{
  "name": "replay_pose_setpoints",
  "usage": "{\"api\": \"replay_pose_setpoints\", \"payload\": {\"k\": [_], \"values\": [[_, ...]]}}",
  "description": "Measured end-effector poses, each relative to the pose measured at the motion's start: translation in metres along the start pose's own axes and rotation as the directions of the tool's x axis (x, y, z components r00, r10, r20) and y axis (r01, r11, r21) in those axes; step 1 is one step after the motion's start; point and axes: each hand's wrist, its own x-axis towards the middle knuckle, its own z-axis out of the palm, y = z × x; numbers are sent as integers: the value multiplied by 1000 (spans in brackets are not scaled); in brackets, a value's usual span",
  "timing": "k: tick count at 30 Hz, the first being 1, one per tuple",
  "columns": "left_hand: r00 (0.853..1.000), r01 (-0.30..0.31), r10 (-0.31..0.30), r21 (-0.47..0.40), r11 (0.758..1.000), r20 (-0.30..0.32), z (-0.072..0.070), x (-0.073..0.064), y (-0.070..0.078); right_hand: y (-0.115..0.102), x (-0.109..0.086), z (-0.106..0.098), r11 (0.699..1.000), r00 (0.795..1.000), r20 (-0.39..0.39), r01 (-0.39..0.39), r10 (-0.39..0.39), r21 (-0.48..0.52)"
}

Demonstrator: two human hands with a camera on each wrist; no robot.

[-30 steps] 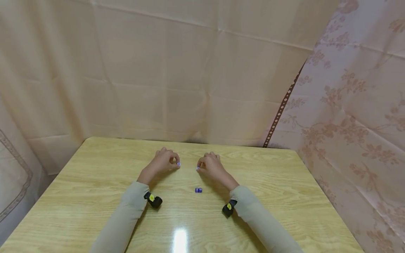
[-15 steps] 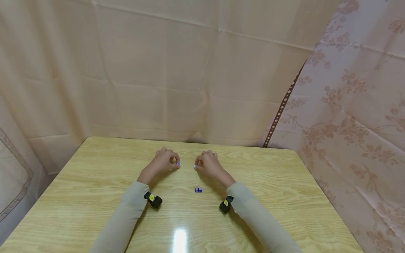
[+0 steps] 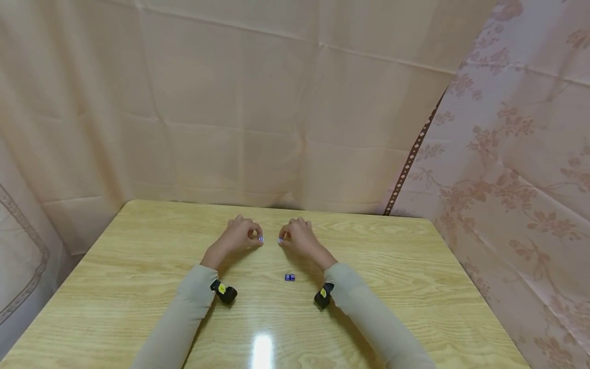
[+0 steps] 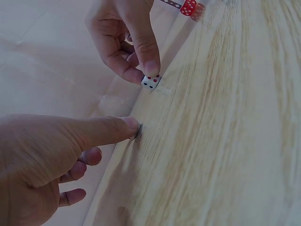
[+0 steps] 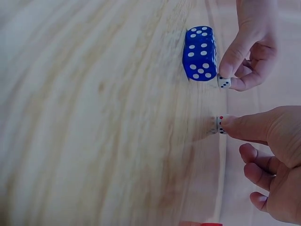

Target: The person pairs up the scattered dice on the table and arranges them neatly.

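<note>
My left hand point(image 3: 236, 237) pinches a small white die point(image 5: 224, 82) between thumb and finger at the table surface. Across a short gap, my right hand point(image 3: 300, 238) pinches another white die point(image 4: 150, 82), which shows dark and red pips in the left wrist view. The two white dice are apart. Nearer the person in the head view lie blue dice point(image 3: 290, 277) with white pips, seemingly set against each other, touched by neither hand. Beyond the right hand in the left wrist view sits a red die point(image 4: 189, 7) with white pips, which I cannot make out in the head view.
The light wooden table point(image 3: 138, 256) ends at a back edge just beyond the hands. Behind it hangs a beige curtain point(image 3: 239, 113), with a floral curtain point(image 3: 521, 169) on the right. Each wrist carries a black camera point(image 3: 226, 293).
My right hand has slid leftward and slightly away from the person with its white die, narrowing the gap to the left hand. The left hand and the blue dice look unmoved.
</note>
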Motion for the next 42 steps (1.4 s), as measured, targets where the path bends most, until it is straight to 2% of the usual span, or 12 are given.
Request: {"api": "replay_pose_setpoints", "payload": {"k": [6, 17, 42], "values": [[1000, -6, 7, 12, 1000, -5, 0, 0, 0, -3, 4, 2, 1000, 1000, 13, -1, 1, -14], [1000, -2, 2, 7, 1000, -6, 0, 0, 1, -7, 9, 7, 999, 999, -8, 37, -37, -40], [1000, 15, -15, 5, 1000, -3, 1, 1, 0, -12, 13, 12, 999, 999, 6, 39, -39, -1]]}}
